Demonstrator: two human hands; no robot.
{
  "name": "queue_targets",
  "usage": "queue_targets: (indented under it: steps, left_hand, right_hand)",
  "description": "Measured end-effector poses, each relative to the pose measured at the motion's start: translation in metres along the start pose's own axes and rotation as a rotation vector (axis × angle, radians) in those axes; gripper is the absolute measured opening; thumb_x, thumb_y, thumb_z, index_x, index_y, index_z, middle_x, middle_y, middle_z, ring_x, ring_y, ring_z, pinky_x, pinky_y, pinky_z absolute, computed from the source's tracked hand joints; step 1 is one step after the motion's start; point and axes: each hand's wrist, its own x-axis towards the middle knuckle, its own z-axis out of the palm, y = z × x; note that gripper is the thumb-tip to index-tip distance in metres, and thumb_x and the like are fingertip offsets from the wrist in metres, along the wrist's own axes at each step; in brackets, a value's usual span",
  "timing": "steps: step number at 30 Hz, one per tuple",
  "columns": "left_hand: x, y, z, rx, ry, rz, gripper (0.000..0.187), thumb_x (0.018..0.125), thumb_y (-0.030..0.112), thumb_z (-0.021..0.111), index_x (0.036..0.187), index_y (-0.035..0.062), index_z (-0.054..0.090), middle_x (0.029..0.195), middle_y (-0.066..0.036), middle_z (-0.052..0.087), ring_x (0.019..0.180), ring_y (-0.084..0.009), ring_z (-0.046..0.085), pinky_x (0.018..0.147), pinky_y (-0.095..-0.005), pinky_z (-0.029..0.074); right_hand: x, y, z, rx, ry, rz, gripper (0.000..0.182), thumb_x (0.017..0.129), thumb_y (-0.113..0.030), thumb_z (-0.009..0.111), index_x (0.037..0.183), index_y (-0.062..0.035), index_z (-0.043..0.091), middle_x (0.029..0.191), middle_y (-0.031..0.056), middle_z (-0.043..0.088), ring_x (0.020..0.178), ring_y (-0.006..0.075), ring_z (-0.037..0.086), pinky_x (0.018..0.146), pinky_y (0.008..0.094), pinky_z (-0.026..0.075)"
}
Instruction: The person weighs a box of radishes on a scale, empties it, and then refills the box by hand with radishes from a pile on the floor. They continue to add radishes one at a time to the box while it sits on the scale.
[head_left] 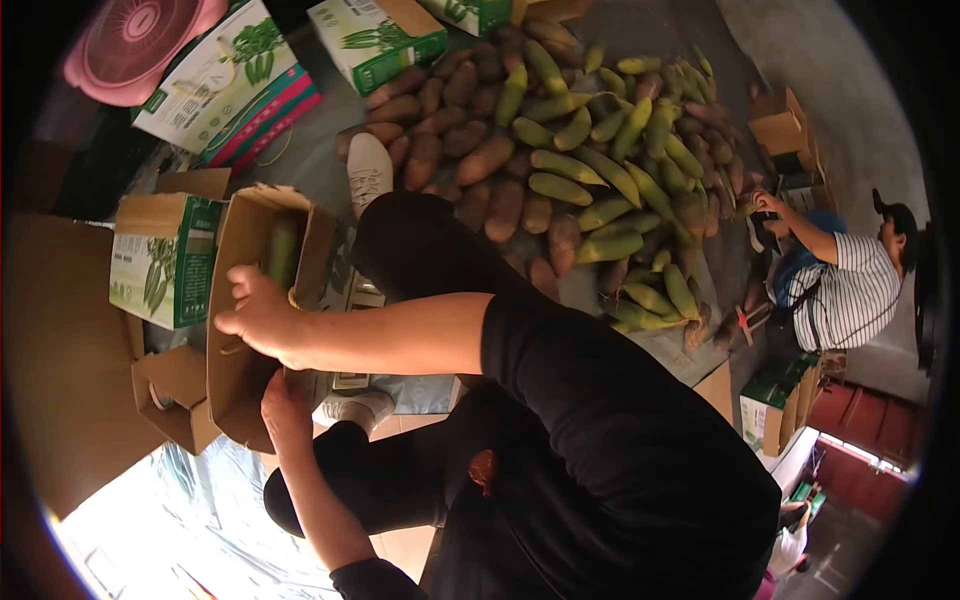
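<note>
An open cardboard box point(228, 385) stands tilted before my knees, with a green radish point(283, 252) inside near its far end. My right hand point(258, 315) is over the box opening, its visible fingers apart and nothing seen in them. A yellow cord handle point(293, 298) shows beside that wrist. At the near end, my left hand point(287, 408) has its fingers closed on the box's edge; the fingertips are partly hidden.
Green radishes point(605, 170) and reddish-brown roots point(485, 160) lie heaped on the floor. Printed cartons point(165, 260) stand on the left, near a pink basket point(145, 35). A person in a striped shirt point(850, 290) crouches at the right beside the heap.
</note>
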Motion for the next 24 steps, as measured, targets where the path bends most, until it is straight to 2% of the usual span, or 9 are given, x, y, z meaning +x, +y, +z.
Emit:
queue_targets:
  steps: [6, 10, 11, 14, 15, 16, 17, 19, 24]
  left_hand:
    - [0.000, 0.006, 0.001, 0.011, -0.001, -0.059, 0.017, 0.080, 0.002, 0.053, 0.096, -0.0040, 0.056, 0.086, -0.026, 0.060, 0.086, -0.0435, 0.057, 0.073, -0.0463, 0.045]
    - [0.000, 0.010, -0.004, 0.045, -0.010, -0.024, 0.018, 0.080, 0.001, 0.054, 0.096, -0.0043, 0.056, 0.087, -0.026, 0.060, 0.086, -0.0431, 0.058, 0.073, -0.0451, 0.045]
    - [0.000, 0.011, -0.003, 0.025, -0.001, -0.025, 0.018, 0.080, 0.001, 0.054, 0.096, -0.0044, 0.056, 0.087, -0.025, 0.060, 0.085, -0.0430, 0.058, 0.073, -0.0447, 0.045]
    - [0.000, 0.012, -0.002, -0.001, 0.001, -0.038, 0.017, 0.079, 0.001, 0.054, 0.095, -0.0045, 0.056, 0.086, -0.025, 0.060, 0.084, -0.0427, 0.058, 0.072, -0.0439, 0.046]
    - [0.000, 0.011, -0.003, -0.005, -0.004, -0.052, 0.017, 0.079, 0.001, 0.055, 0.095, -0.0044, 0.056, 0.085, -0.025, 0.060, 0.083, -0.0426, 0.058, 0.072, -0.0437, 0.046]
    - [-0.001, 0.009, -0.002, -0.001, -0.007, -0.057, 0.017, 0.079, 0.001, 0.055, 0.095, -0.0044, 0.056, 0.085, -0.025, 0.060, 0.083, -0.0426, 0.058, 0.072, -0.0437, 0.046]
    - [0.000, 0.007, -0.002, 0.005, -0.006, -0.057, 0.017, 0.079, 0.001, 0.055, 0.095, -0.0042, 0.056, 0.084, -0.024, 0.060, 0.082, -0.0421, 0.059, 0.071, -0.0432, 0.046]
    - [0.000, 0.006, -0.001, 0.013, -0.006, -0.066, 0.016, 0.079, 0.001, 0.055, 0.094, -0.0040, 0.056, 0.083, -0.024, 0.060, 0.080, -0.0417, 0.059, 0.071, -0.0427, 0.046]
    - [0.001, 0.014, -0.002, -0.047, 0.035, -0.036, 0.013, 0.079, 0.001, 0.053, 0.091, -0.0041, 0.056, 0.078, -0.022, 0.059, 0.073, -0.0374, 0.059, 0.067, -0.0390, 0.047]
  right_hand:
    - [-0.037, -0.104, -0.065, -0.021, -0.312, -0.294, 0.045, 0.077, -0.011, 0.066, 0.116, 0.0020, 0.050, 0.094, 0.0107, 0.056, 0.082, 0.0142, 0.053, 0.071, 0.0252, 0.045]
    - [-0.024, -0.133, -0.169, -0.445, 0.028, -0.493, 0.037, 0.077, -0.013, 0.067, 0.109, 0.0005, 0.057, 0.095, 0.0087, 0.061, 0.087, 0.0128, 0.057, 0.076, 0.0255, 0.048]
    - [-0.012, -0.125, -0.203, -0.343, 0.080, -0.508, 0.035, 0.078, -0.010, 0.066, 0.110, 0.0008, 0.057, 0.095, 0.0078, 0.061, 0.086, 0.0127, 0.057, 0.075, 0.0261, 0.048]
    - [-0.004, -0.098, -0.319, -0.438, 0.417, -0.438, 0.033, 0.074, -0.010, 0.067, 0.103, 0.0039, 0.059, 0.094, 0.0108, 0.063, 0.088, 0.0173, 0.060, 0.076, 0.0303, 0.049]
    - [-0.028, -0.105, -0.334, -0.364, 0.504, -0.257, 0.031, 0.074, -0.009, 0.066, 0.102, 0.0022, 0.061, 0.091, 0.0102, 0.063, 0.088, 0.0189, 0.061, 0.075, 0.0308, 0.049]
    - [-0.010, -0.061, -0.404, -0.590, 0.617, -0.329, 0.029, 0.073, -0.009, 0.067, 0.100, 0.0008, 0.062, 0.091, 0.0107, 0.064, 0.091, 0.0200, 0.061, 0.076, 0.0316, 0.049]
    - [-0.027, -0.049, -0.429, -0.593, 0.722, -0.215, 0.031, 0.072, -0.011, 0.068, 0.100, 0.0004, 0.062, 0.094, 0.0122, 0.065, 0.092, 0.0211, 0.061, 0.078, 0.0330, 0.048]
    - [-0.046, -0.016, -0.496, -1.072, 0.854, 0.027, 0.033, 0.072, -0.017, 0.065, 0.101, -0.0015, 0.062, 0.102, 0.0195, 0.064, 0.098, 0.0332, 0.060, 0.082, 0.0388, 0.048]
    - [-0.078, 0.008, -0.534, -1.169, 1.032, 0.233, 0.036, 0.070, -0.014, 0.064, 0.104, -0.0033, 0.064, 0.101, 0.0189, 0.064, 0.097, 0.0329, 0.061, 0.084, 0.0394, 0.048]
